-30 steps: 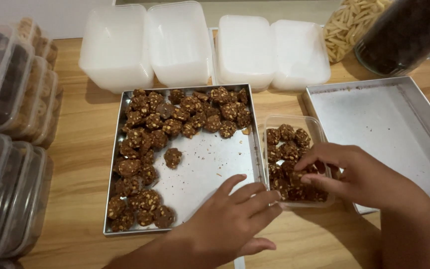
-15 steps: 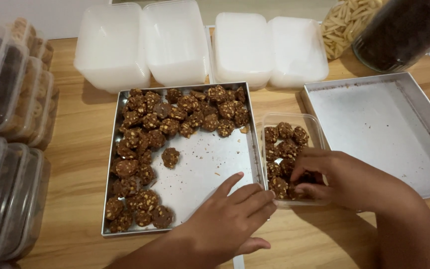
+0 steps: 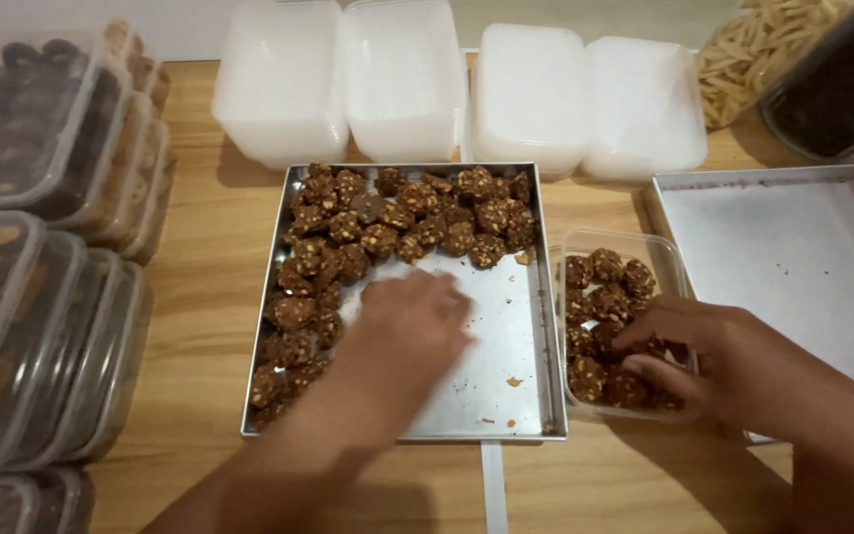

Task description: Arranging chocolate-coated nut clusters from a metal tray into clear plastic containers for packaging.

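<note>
Left hand (image 3: 409, 326), blurred, grip unclear, hovers over the metal tray (image 3: 506, 396) among brown cookies (image 3: 417, 213). Right hand (image 3: 714, 351) pinches a cookie inside the clear container (image 3: 635, 242) just right of the tray; white tubs (image 3: 402, 74) stand behind.

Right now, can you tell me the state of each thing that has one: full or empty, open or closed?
Left hand: blurred, over cookies in the metal tray.
Right hand: inside the clear container.
Metal tray: partly filled with brown cookies.
Clear container: open, nearly full.
Second metal tray: empty.
White containers: upside down.
Side containers: filled, stacked.
</note>
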